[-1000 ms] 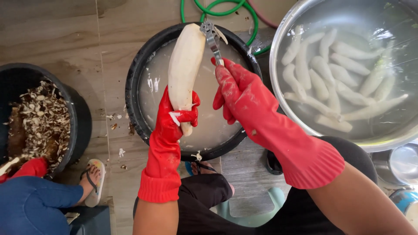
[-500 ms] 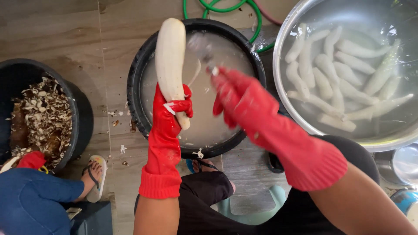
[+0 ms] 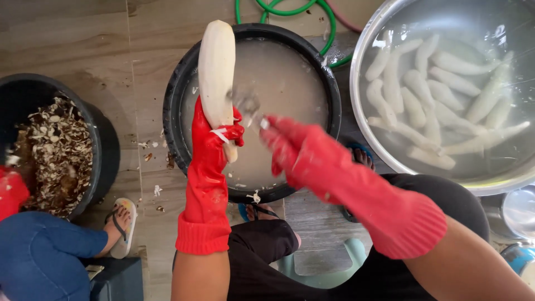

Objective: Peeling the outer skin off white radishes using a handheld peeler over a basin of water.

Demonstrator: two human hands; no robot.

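Gloved in red rubber, the right hand point(image 3: 298, 153) is curled shut around a small metal peeler point(image 3: 247, 104), blurred, whose head sits just beside the long peeled white root point(image 3: 217, 78). That root stands nearly upright, its lower end clamped in the closed fingers of the left hand point(image 3: 214, 136) in a matching red glove, above the round black tub of cloudy water point(image 3: 184, 83). Farther right, a wide steel basin point(image 3: 362, 72) holds many peeled white roots point(image 3: 440, 95) in water, a black bucket of brown peelings point(image 3: 103, 134) stands at left, and a green hose point(image 3: 290, 10) curls beyond.
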